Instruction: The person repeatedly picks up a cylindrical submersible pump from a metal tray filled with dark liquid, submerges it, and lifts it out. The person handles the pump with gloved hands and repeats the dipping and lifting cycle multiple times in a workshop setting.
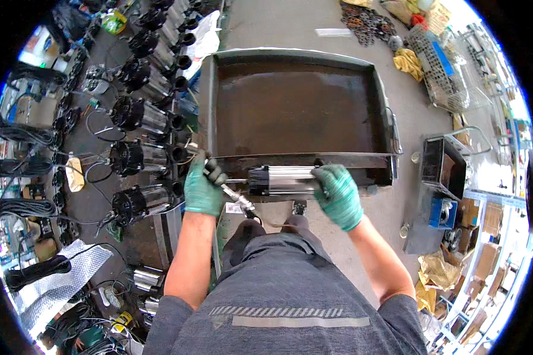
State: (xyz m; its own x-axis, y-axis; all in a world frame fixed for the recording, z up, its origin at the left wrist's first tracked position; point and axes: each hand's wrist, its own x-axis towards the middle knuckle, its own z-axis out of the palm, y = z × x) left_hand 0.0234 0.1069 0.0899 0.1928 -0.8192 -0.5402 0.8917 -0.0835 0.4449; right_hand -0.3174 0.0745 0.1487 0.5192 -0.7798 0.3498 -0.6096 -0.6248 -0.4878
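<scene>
A silver cylindrical motor body (290, 180) with a black left end and a thin shaft lies crosswise over the near ledge of a dark metal tray (296, 53). My right hand (339, 197), in a green glove, is closed around its right end. On the other side, my left hand (204, 186), also gloved in green, has its dark-tipped fingers curled round a slim silver tool (237, 197). The tool slants down toward my knees, and a thin hose runs from its lower end. The left hand is beside the shaft's end; whether they touch I cannot tell.
Rows of similar black-and-silver motors (139, 157) with cables stand close on my left. To the right are a black open box (444, 167) with a handle, a wire basket (435, 71) and a shelf rack (485, 248). Black rings (367, 25) lie on the far floor.
</scene>
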